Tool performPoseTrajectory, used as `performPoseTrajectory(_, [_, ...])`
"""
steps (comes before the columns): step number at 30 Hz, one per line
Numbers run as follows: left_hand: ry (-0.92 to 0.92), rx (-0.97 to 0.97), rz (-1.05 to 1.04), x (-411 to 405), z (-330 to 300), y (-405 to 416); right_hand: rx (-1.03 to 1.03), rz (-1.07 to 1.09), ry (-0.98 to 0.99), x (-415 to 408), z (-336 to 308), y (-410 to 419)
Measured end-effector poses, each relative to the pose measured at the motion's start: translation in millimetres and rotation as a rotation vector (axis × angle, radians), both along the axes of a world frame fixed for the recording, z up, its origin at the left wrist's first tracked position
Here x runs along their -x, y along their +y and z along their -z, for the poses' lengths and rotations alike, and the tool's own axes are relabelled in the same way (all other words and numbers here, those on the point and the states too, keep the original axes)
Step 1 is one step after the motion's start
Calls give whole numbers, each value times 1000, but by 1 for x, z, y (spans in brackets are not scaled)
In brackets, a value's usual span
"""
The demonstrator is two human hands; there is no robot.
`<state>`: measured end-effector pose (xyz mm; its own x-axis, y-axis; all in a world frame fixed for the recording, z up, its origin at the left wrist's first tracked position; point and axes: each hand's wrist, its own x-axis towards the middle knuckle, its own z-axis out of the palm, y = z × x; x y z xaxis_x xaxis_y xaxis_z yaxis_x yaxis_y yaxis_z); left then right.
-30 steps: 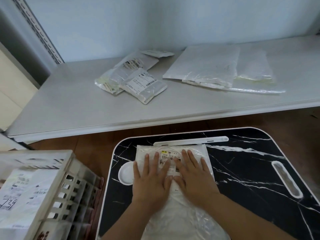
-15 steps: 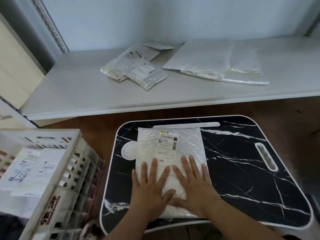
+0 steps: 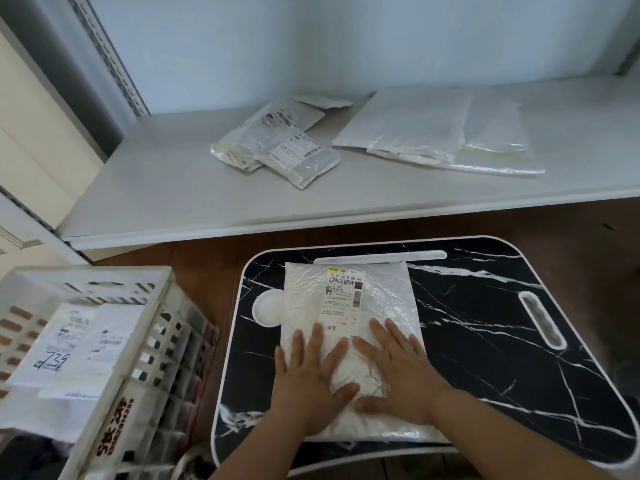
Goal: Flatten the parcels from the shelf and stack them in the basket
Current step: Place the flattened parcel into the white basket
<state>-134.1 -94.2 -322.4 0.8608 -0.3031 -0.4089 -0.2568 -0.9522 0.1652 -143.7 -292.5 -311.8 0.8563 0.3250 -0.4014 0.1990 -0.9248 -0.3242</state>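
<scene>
Parcel pressed flat on lap tray under both hands; shelf and basket in view.

A white shelf (image 3: 173, 188) is seen across the top, on which two heaps of parcels are laid: large flat bags (image 3: 433, 140) at right, small labelled packets (image 3: 280, 147) left of them, the heaps apart; a black marble-patterned tray (image 3: 485, 341) is set below the shelf on a brown floor; a pale slatted basket (image 3: 149, 358) is placed left of the tray, labelled parcels (image 3: 69, 344) lying inside it; a white plastic parcel (image 3: 346, 306) is laid label-up on the tray's left half; its near end is pressed by the left hand (image 3: 308, 379) and right hand (image 3: 398, 372), fingers straight and spread, palms down, thumbs nearly touching; nothing is pinched.
</scene>
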Motion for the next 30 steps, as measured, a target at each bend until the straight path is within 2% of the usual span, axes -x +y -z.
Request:
performPoseTrajectory(1, [22,38,-40,-3,-8,0,-39,37,38,-4,-7,-2])
performPoseTrajectory(3, [-60,185,-186,-3,-25,3,-91,147,4,-9,-15,-5])
performPoseTrajectory(6, [-108,392,-682,0,-38,9,-27,547,-95,-7,-22,-1])
performPoseTrajectory(8, [58,601,-1039,0,-38,12,-149,858,2,-5,-23,5])
performPoseTrajectory(10, [246,910,-1181,-2,-40,15,-413,1047,116,-6,-25,11])
performPoseTrajectory(13, [441,1195,-1161,-8,-57,24,-720,1194,173,-14,-40,14])
performPoseTrajectory(16, [480,1232,-1037,-18,-89,36,-1022,1222,291,-22,-77,17])
performPoseTrajectory(19, [438,1298,-881,-26,-125,60,-1205,1132,329,-30,-113,28])
performPoseTrajectory(23, [367,1338,-803,-30,-179,112,-1284,938,364,-46,-156,67])
performPoseTrajectory(27, [231,1407,-791,-32,-225,181,-1357,808,286,-71,-199,123])
performPoseTrajectory(30, [62,1576,-910,-22,-237,245,-1421,780,220,-85,-217,176])
